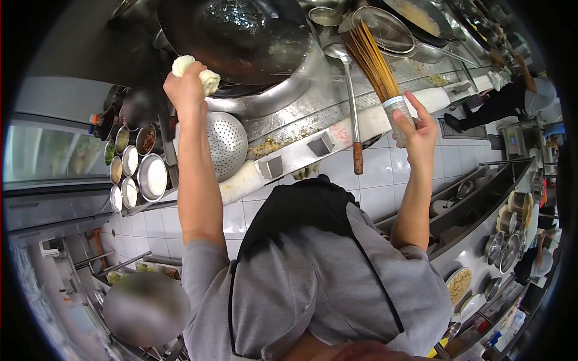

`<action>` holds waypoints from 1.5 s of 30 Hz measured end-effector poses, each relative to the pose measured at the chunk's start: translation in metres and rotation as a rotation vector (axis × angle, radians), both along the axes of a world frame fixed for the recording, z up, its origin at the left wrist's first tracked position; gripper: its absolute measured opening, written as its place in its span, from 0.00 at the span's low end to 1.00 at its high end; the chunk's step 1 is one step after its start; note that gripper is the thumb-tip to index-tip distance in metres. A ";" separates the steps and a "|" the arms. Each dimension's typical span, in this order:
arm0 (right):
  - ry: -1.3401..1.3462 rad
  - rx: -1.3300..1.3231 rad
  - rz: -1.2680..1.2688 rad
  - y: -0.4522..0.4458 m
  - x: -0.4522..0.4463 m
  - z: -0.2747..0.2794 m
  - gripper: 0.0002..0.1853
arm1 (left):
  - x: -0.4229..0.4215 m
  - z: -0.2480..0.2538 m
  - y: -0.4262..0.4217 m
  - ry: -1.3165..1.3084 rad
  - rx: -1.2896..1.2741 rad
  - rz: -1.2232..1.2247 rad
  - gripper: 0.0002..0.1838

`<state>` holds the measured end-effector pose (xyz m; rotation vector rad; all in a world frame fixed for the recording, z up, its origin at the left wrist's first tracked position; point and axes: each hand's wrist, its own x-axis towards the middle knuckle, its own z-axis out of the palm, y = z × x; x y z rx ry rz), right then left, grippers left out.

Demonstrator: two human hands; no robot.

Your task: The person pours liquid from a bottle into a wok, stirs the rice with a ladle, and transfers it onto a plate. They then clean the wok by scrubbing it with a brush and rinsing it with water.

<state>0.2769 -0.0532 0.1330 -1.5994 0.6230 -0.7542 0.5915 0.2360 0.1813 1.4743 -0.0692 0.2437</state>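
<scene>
My left hand [186, 89] is closed around a bunched white cloth [210, 80] at the near left rim of a big dark wok [241, 48]. The wok looks wet inside and sits on the metal stove ring. In my right hand [415, 124] is a bamboo wok brush [374, 63], gripped by its wrapped handle with the bristles pointing up and away. Its index finger sticks out from the handle. Between my hands, a long-handled ladle [351, 99] rests across the stove edge, its wooden grip toward me. A perforated strainer [225, 146] lies below my left forearm.
Steel seasoning bowls [152, 177] stand at the left. A mesh strainer [385, 30] and a second wok [415, 15] lie at the far right. Food scraps litter the stove's gutter [280, 143]. Another person [512, 96] stands farther right. A plate of food [459, 284] is on the counter behind.
</scene>
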 end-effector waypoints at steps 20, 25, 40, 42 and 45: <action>0.015 0.023 0.061 0.011 0.036 -0.020 0.28 | -0.030 -0.065 0.041 -0.323 0.125 0.052 0.15; 0.165 -0.419 0.299 0.076 0.085 -0.057 0.28 | -0.040 -0.076 0.041 -0.413 0.179 0.077 0.18; 0.652 -0.829 -0.079 -0.017 0.083 -0.030 0.27 | -0.037 -0.077 0.053 -0.091 -0.153 0.161 0.14; 0.556 -0.811 -0.104 -0.017 0.057 -0.050 0.27 | -0.032 -0.076 0.054 0.007 -0.248 0.110 0.13; 0.519 -0.585 -0.073 0.013 0.034 -0.041 0.26 | -0.021 -0.078 0.054 0.107 -0.277 0.147 0.09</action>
